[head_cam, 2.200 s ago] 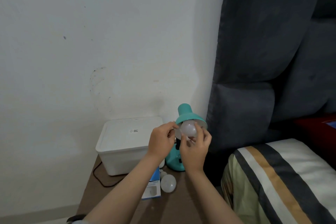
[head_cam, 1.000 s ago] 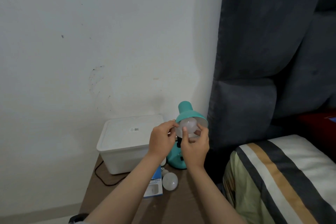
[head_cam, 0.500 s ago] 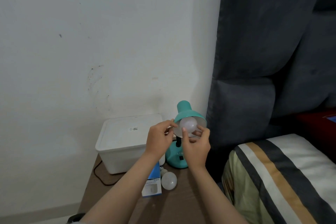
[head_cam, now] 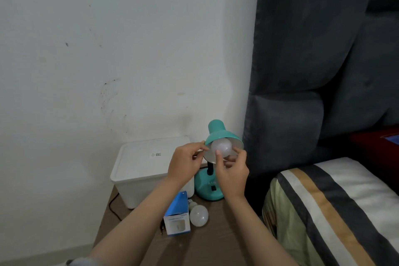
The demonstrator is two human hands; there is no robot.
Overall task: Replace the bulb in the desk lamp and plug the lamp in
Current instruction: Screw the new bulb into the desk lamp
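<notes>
A teal desk lamp (head_cam: 208, 188) stands on the brown bedside table (head_cam: 207, 242), its shade (head_cam: 218, 133) tilted toward me. A white bulb (head_cam: 221, 147) sits inside the shade. My right hand (head_cam: 232, 176) grips the bulb with thumb and fingers from below. The shade's left rim is pinched by my left hand (head_cam: 183, 168). A second white bulb (head_cam: 198, 215) lies on the table beside a blue and white bulb box (head_cam: 177, 216).
A white lidded plastic bin (head_cam: 146, 170) stands left of the lamp against the wall. A black cord (head_cam: 113, 207) runs along the table's left edge. To the right are a dark padded headboard (head_cam: 302, 114) and a striped pillow (head_cam: 336, 207).
My right fingers have shifted around the bulb, which sits slightly deeper in the shade. The left hand keeps its hold on the rim. The view has drifted a little.
</notes>
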